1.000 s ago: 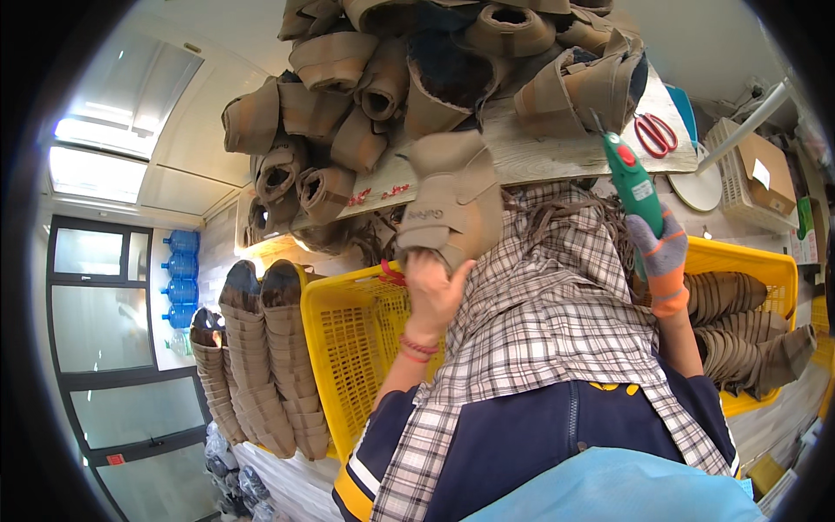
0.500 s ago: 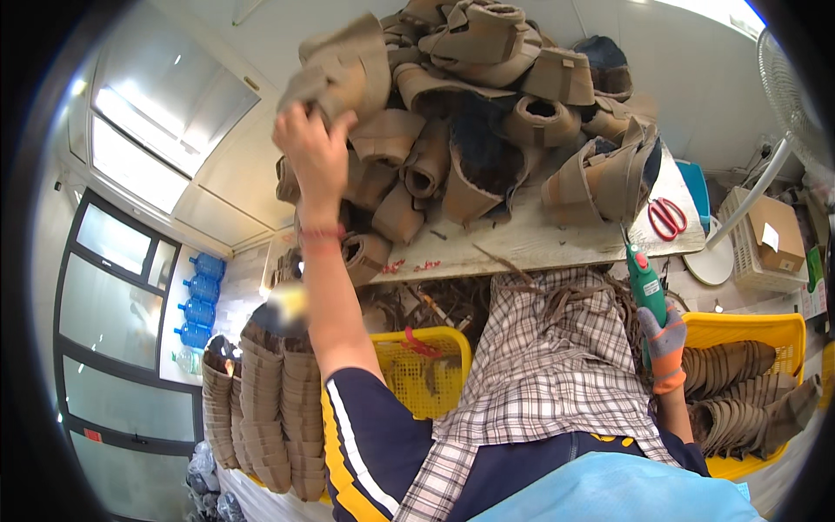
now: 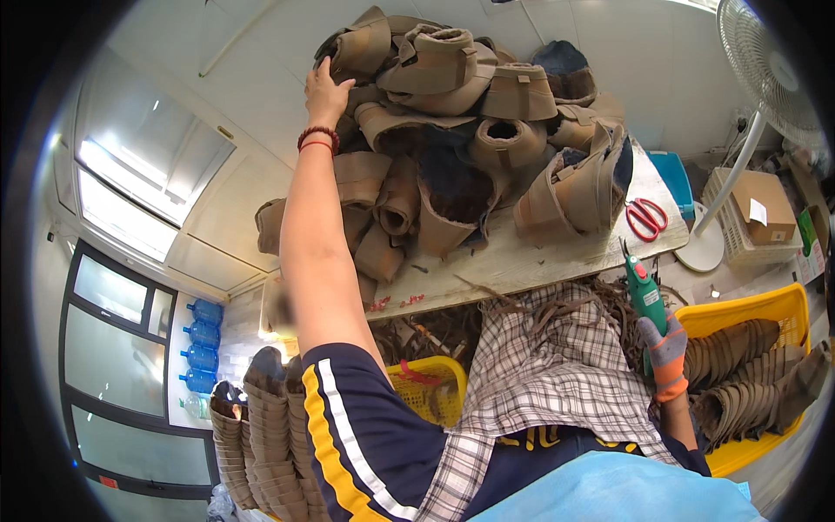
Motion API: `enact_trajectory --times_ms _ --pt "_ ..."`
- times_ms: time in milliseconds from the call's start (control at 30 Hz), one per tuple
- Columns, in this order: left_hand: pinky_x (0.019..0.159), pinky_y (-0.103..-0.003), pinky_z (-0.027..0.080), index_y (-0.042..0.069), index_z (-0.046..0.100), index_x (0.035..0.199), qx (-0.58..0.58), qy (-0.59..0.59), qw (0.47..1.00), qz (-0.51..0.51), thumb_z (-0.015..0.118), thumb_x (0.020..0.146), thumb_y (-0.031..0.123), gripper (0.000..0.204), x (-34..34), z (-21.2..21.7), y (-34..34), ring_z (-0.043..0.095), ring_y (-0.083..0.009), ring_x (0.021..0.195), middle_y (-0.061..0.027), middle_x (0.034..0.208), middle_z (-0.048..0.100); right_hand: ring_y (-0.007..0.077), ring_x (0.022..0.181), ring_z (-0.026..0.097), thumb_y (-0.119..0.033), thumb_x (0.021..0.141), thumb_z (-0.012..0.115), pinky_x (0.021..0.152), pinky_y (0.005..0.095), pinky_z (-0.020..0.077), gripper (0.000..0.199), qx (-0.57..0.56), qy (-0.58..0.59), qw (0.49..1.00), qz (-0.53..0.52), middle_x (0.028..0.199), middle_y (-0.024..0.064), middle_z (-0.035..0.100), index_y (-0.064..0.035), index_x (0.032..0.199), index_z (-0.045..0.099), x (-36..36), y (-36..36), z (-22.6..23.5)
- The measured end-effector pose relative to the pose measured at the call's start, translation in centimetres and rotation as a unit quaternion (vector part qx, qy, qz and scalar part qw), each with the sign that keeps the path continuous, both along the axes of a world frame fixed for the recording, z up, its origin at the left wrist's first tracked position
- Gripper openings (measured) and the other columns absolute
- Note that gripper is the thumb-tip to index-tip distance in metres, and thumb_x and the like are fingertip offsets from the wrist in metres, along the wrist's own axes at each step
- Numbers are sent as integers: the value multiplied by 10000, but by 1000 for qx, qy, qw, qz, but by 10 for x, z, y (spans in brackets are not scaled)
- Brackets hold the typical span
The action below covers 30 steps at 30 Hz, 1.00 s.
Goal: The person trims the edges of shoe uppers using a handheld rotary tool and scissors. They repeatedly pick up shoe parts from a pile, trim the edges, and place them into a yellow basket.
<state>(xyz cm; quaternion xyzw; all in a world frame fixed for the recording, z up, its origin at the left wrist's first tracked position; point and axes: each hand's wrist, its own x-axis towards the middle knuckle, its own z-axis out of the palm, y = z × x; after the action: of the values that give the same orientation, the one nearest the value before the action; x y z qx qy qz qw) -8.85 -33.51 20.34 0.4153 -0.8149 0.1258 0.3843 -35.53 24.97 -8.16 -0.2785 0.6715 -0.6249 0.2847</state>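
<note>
A tall heap of brown boot uppers (image 3: 435, 70) with dark furry lining covers the table. My bare left hand (image 3: 326, 91) reaches up to the heap's far left top. Its thumb and fingers are apart, touching the lower left edge of a brown boot upper (image 3: 361, 48); the fingertips are partly hidden. My right hand (image 3: 668, 352), in a grey and orange glove, is closed around green electric scissors (image 3: 644, 296) with a red button. Their dark pointed tip aims up beside the table's front right corner.
Red-handled scissors (image 3: 646, 219) lie on the table (image 3: 487, 291). Yellow baskets (image 3: 731, 300) stand below, the right one full of stacked brown pieces. More stacks (image 3: 270, 426) rise at lower left. Brown scraps (image 3: 565, 304) lie over my checked apron. A fan (image 3: 757, 130) stands at right.
My left hand has moved farther up, and the boot upper it carried now rests on top of the heap. The view has shifted a little; my right hand keeps its hold.
</note>
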Motion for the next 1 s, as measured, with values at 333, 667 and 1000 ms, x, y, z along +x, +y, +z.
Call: enact_trajectory --times_ms 333,667,1000 --pt "1000 -446 370 24 461 1300 -57 12 998 4 702 788 343 650 23 -60 12 429 -353 1228 -209 1306 473 80 525 467 -338 861 639 488 239 361 300 9 -30 999 -31 604 -7 507 -47 838 566 -31 4 3" --pt "941 -420 420 -12 555 1156 40 184 982 32 773 707 334 608 26 -58 29 541 -352 1098 -208 1148 579 98 553 476 -325 884 616 518 251 372 294 -31 -58 997 -48 623 5 468 -53 808 534 -27 12 4" --pt "994 -415 434 168 225 1421 98 148 955 -236 799 632 -40 998 -2 -53 92 369 -294 1296 -191 1404 328 94 533 469 -333 883 614 510 244 371 292 -23 -50 998 -43 610 6 472 -55 836 536 -27 9 -2"
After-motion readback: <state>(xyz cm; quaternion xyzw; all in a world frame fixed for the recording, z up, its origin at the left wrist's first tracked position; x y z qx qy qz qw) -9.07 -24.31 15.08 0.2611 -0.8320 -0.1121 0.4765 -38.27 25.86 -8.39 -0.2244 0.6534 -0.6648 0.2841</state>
